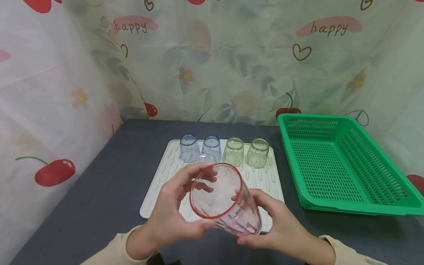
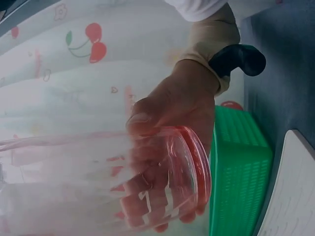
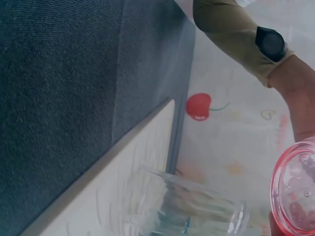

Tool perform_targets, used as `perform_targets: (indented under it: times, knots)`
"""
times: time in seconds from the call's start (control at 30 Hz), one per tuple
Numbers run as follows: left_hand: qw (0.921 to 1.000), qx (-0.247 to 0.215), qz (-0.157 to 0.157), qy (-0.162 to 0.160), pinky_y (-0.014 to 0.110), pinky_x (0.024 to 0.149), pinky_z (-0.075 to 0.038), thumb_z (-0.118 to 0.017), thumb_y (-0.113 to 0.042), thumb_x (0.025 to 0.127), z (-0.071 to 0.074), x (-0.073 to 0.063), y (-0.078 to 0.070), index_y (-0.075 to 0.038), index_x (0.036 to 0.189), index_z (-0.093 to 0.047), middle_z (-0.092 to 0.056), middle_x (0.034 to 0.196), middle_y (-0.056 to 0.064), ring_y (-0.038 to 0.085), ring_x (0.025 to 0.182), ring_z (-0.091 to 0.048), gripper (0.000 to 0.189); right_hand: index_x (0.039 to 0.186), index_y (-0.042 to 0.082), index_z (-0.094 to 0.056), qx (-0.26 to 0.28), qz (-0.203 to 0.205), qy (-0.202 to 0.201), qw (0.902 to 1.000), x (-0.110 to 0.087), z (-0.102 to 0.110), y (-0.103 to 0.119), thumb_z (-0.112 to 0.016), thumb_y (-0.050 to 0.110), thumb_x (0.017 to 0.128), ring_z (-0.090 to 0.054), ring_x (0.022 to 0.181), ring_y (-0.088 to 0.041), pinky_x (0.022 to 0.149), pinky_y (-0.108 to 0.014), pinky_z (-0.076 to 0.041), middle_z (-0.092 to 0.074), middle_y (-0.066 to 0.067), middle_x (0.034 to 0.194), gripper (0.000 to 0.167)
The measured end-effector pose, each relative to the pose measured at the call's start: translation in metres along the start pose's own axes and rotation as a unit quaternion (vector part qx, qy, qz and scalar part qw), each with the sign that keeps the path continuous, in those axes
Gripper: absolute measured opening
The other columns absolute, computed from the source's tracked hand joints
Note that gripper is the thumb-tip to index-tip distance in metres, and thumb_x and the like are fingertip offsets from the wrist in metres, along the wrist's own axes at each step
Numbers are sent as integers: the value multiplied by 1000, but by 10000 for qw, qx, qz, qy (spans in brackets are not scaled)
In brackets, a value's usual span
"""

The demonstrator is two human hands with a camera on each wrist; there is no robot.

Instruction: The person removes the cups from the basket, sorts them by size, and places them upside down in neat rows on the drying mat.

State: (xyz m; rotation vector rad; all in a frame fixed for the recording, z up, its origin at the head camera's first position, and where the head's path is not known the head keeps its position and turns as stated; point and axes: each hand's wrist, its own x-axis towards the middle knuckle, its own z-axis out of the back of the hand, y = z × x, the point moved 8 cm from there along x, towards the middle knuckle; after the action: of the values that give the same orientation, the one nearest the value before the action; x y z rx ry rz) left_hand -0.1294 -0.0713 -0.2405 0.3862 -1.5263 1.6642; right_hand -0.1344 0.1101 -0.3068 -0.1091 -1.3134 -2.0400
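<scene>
A pink-tinted glass (image 1: pixel 241 217) with a red rim is held tilted above the front of a white ridged mat (image 1: pixel 154 189), its mouth facing the head camera. My left hand (image 1: pixel 172 209) grips it at the rim end, thumb below and fingers above. Around the base end curls my right hand (image 1: pixel 281 221); the left wrist view shows this right hand (image 2: pixel 172 108) partly through the pink glass (image 2: pixel 88 182). Behind the pink glass, a clear glass (image 1: pixel 205 158) stands on the mat, mostly hidden in the head view; the right wrist view shows this clear glass (image 3: pixel 197 206) closer.
Two blue glasses, one left (image 1: pixel 188 149) and one right (image 1: pixel 212 147), stand upside down along the mat's back. Beside them are two green glasses (image 1: pixel 233 152), also inverted. A green plastic basket (image 1: pixel 298 180) sits at the right on the dark table (image 1: pixel 109 184). Printed curtains surround the table.
</scene>
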Motion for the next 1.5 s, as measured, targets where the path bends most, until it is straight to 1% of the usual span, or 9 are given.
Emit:
perform_targets:
  times: [0.2, 0.33, 0.6, 0.73, 0.87, 1.03, 1.2, 1.37, 1.5]
  knots:
    - [9985, -541, 120, 7, 34, 90, -54, -80, -19, 78, 7, -2, 5, 8, 134, -45, -58, 121, 20, 24, 112, -59, 72, 133, 15, -53, -2, -89, -312, 9995, -2, 17, 3, -90, 11, 65, -59, 100, -10, 88, -23, -51, -65, 1, 117, 77]
    - [9974, -699, 158, 106, 33, 95, -51, -80, -14, 78, 10, -4, 9, 9, 136, -43, -57, 125, 19, 25, 116, -58, 73, 136, 9, -51, 343, 48, -467, 9983, -3, 29, 9, -87, -3, 64, -57, 103, -10, 79, -20, -52, -62, -2, 124, 82]
    - [9960, -738, 332, 374, 31, 102, -45, -79, -20, 81, 10, -8, 19, 7, 139, -39, -50, 136, 14, 23, 120, -54, 76, 137, -8, -45, 1051, 330, -716, 9913, 0, 60, 27, -77, -22, 62, -59, 109, -13, 74, -26, -57, -56, -6, 134, 83]
    - [9944, -643, 591, 597, 31, 103, -44, -80, -8, 76, 6, -11, 26, 3, 141, -37, -49, 137, 12, 21, 123, -52, 79, 135, -12, -42, 1048, 159, -988, 9894, 2, 72, 32, -77, -26, 59, -58, 109, -14, 75, -27, -58, -56, -7, 131, 85]
    - [9955, -326, 540, 704, 33, 104, -42, -80, -5, 74, 5, -12, 29, 2, 143, -36, -49, 137, 14, 22, 125, -50, 82, 135, -13, -41, 875, 67, -1215, 9887, 4, 80, 36, -77, -26, 56, -57, 112, -14, 81, -23, -55, -58, -9, 129, 88]
    - [9977, 107, 405, 525, 34, 106, -42, -76, 6, 71, 15, -10, 27, 3, 143, -37, -49, 139, 15, 24, 129, -48, 82, 136, -10, -43, 831, 302, -1269, 9880, 7, 81, 38, -79, -23, 57, -57, 115, -15, 84, -22, -54, -58, -10, 130, 88]
    - [9947, 566, 844, 172, 31, 106, -41, -72, 13, 74, 31, -12, 31, -1, 141, -42, -49, 140, 12, 21, 131, -46, 74, 136, -3, -48, 533, 497, -1221, 9898, 10, 72, 31, -81, -21, 57, -56, 114, -13, 91, -16, -49, -59, -8, 128, 87]
    - [9813, 1602, 1058, -107, 27, 107, -40, -71, 7, 80, 49, -17, 38, -6, 141, -45, -49, 140, 7, 17, 131, -46, 68, 137, 12, -50, -274, -173, -1176, 9925, 12, 67, 14, -86, -8, 62, -57, 112, -8, 91, -14, -47, -61, 2, 124, 85]
    - [9560, 2717, 1084, -225, 33, 105, -41, -70, -2, 83, 59, -24, 48, -13, 144, -44, -49, 140, 5, 19, 126, -47, 67, 135, 18, -50, -424, -538, -1067, 9919, 14, 62, 0, -87, 3, 67, -57, 111, -6, 93, -14, -46, -61, 3, 123, 79]
